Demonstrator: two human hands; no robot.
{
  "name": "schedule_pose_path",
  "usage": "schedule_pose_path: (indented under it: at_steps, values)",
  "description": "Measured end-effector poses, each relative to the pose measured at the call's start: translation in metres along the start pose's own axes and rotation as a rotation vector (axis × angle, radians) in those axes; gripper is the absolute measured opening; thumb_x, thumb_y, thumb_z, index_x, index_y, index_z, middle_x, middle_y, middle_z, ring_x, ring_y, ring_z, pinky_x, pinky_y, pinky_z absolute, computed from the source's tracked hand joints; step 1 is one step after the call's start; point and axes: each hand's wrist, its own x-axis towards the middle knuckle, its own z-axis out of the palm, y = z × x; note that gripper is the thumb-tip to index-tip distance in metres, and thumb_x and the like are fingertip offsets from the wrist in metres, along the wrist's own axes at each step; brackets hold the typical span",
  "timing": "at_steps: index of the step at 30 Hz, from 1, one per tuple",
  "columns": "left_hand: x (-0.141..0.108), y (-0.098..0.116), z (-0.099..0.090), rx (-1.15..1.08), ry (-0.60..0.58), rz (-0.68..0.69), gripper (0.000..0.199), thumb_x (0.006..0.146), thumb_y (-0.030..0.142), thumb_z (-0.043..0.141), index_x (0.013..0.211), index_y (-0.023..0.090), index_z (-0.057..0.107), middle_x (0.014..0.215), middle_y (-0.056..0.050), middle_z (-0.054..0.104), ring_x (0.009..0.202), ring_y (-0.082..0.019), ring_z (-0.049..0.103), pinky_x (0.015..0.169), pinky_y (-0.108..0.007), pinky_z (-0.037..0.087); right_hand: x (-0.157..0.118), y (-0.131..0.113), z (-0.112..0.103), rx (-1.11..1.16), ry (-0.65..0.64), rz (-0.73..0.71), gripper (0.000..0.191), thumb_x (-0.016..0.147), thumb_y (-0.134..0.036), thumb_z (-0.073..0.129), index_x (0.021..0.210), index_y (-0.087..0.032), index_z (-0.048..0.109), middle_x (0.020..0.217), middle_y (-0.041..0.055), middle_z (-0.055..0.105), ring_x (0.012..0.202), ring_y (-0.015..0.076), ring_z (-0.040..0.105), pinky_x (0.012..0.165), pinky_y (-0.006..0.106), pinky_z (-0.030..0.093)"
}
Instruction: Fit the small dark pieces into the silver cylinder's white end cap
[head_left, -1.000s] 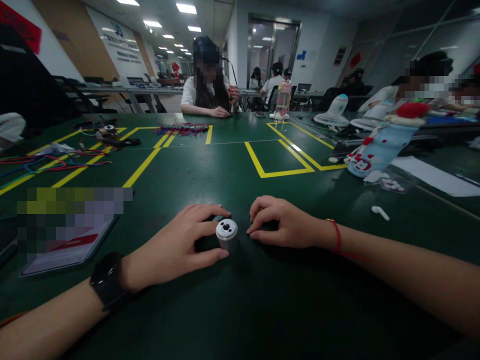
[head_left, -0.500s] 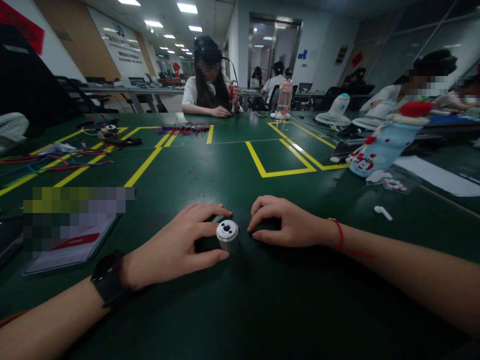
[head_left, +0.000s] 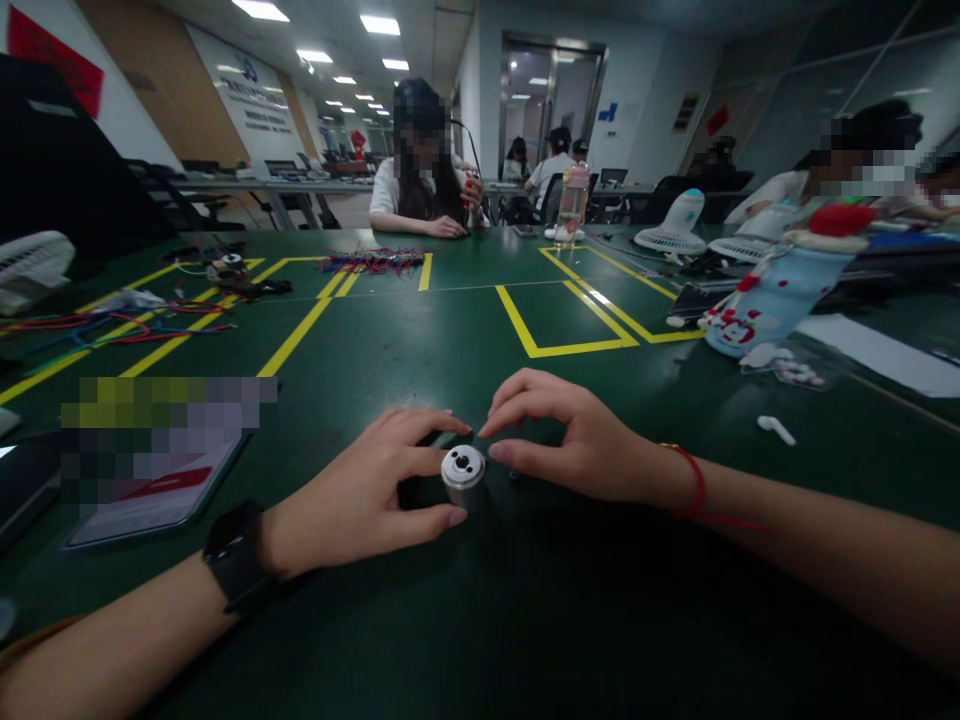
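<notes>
A small silver metal cylinder (head_left: 463, 476) stands upright on the dark green table (head_left: 480, 620), its top face showing a dark centre and small holes. Around its left side curls my left hand (head_left: 367, 490), thumb at the near side and a finger against the far left, holding it in place. My right hand (head_left: 574, 440) hovers just right of the cylinder with thumb and fingers apart and nothing visible between them. A tiny dark piece (head_left: 513, 476) lies on the table under the right hand.
A phone (head_left: 161, 490) lies at the left, with loose wires (head_left: 180, 320) beyond it. At the right are a white earbud (head_left: 776, 430), a light blue bottle (head_left: 780, 295) and paper (head_left: 885, 355). Across the table sits a person (head_left: 420, 170).
My right hand has moved up and left, closer to the cylinder, and its thumb and fingers point at it. The tiny piece has come into view. The camera view has shifted slightly.
</notes>
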Motion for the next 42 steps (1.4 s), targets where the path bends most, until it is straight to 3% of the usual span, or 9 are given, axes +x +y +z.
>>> schedule_pose_path:
  at_steps: [4, 8, 13, 18, 24, 31, 34, 37, 42]
  values:
    - [0.0, 0.003, -0.001, 0.002, -0.016, 0.003, 0.025, 0.082, 0.037, 0.067, 0.106, 0.029, 0.067, 0.132, -0.003, 0.049, 0.122, -0.029, 0.045, 0.101, -0.046, 0.037, 0.008, -0.02, 0.009, 0.017, 0.041, -0.026, 0.02, 0.082, -0.029, 0.067, 0.098, -0.017, 0.068, 0.102, 0.0055, 0.058, 0.093, 0.0149, 0.056, 0.084, 0.03, 0.047]
    - [0.001, 0.003, -0.002, 0.013, -0.025, 0.007, 0.024, 0.083, 0.038, 0.066, 0.104, 0.028, 0.067, 0.134, -0.004, 0.048, 0.123, -0.03, 0.044, 0.103, -0.047, 0.035, 0.006, -0.013, 0.002, -0.006, 0.054, 0.053, 0.011, 0.084, -0.023, 0.063, 0.091, -0.015, 0.066, 0.092, 0.0035, 0.061, 0.081, 0.0124, 0.056, 0.072, 0.026, 0.046]
    - [0.0, -0.001, -0.002, 0.006, -0.022, 0.019, 0.025, 0.084, 0.039, 0.066, 0.106, 0.029, 0.067, 0.137, -0.003, 0.047, 0.125, -0.03, 0.043, 0.103, -0.046, 0.035, -0.003, 0.013, -0.014, -0.111, -0.187, 0.133, 0.016, 0.076, -0.021, 0.069, 0.09, -0.015, 0.067, 0.091, 0.0035, 0.06, 0.075, 0.0125, 0.053, 0.065, 0.025, 0.044]
    - [-0.001, -0.002, -0.002, -0.001, -0.018, 0.015, 0.026, 0.083, 0.039, 0.066, 0.108, 0.031, 0.067, 0.138, -0.002, 0.047, 0.125, -0.03, 0.043, 0.103, -0.046, 0.035, -0.005, 0.024, -0.011, -0.145, -0.296, 0.043, 0.016, 0.077, -0.028, 0.072, 0.09, -0.018, 0.071, 0.096, 0.0045, 0.058, 0.088, 0.0153, 0.055, 0.08, 0.03, 0.044]
    - [-0.001, 0.001, -0.004, -0.005, -0.01, -0.002, 0.024, 0.081, 0.039, 0.068, 0.103, 0.029, 0.068, 0.132, -0.003, 0.049, 0.122, -0.03, 0.045, 0.102, -0.045, 0.036, 0.009, 0.0, -0.002, -0.044, 0.037, 0.016, 0.018, 0.084, -0.031, 0.066, 0.094, -0.017, 0.07, 0.09, 0.0029, 0.057, 0.082, 0.0125, 0.055, 0.072, 0.025, 0.044]
    - [0.002, 0.004, -0.004, -0.02, -0.001, -0.006, 0.023, 0.081, 0.037, 0.068, 0.103, 0.029, 0.068, 0.128, -0.003, 0.052, 0.121, -0.029, 0.046, 0.102, -0.046, 0.036, 0.015, -0.026, 0.013, 0.024, -0.055, 0.049, 0.015, 0.085, -0.027, 0.065, 0.094, -0.018, 0.071, 0.088, 0.0021, 0.058, 0.079, 0.0117, 0.055, 0.072, 0.025, 0.045]
    - [0.002, 0.004, -0.004, -0.014, -0.013, -0.013, 0.025, 0.081, 0.038, 0.068, 0.104, 0.029, 0.068, 0.129, -0.003, 0.051, 0.121, -0.029, 0.046, 0.101, -0.046, 0.037, 0.01, -0.018, 0.011, 0.123, -0.043, 0.113, 0.021, 0.083, -0.034, 0.067, 0.097, -0.019, 0.071, 0.092, 0.0027, 0.059, 0.077, 0.0118, 0.055, 0.068, 0.025, 0.045]
    - [0.001, 0.002, -0.003, -0.011, -0.013, -0.01, 0.027, 0.081, 0.039, 0.068, 0.106, 0.029, 0.068, 0.132, -0.003, 0.05, 0.122, -0.03, 0.046, 0.102, -0.047, 0.037, 0.005, 0.001, 0.005, 0.27, 0.065, 0.255, 0.026, 0.084, -0.037, 0.064, 0.1, -0.017, 0.068, 0.091, 0.0036, 0.062, 0.074, 0.0116, 0.056, 0.063, 0.024, 0.045]
    - [0.0, -0.002, -0.002, -0.004, -0.01, -0.002, 0.036, 0.082, 0.04, 0.068, 0.117, 0.03, 0.064, 0.136, -0.003, 0.049, 0.124, -0.029, 0.045, 0.103, -0.046, 0.037, 0.001, 0.031, -0.003, 0.218, 0.215, 0.402, 0.026, 0.085, -0.038, 0.061, 0.079, -0.014, 0.066, 0.067, -0.0009, 0.058, 0.059, 0.0091, 0.049, 0.054, 0.023, 0.038]
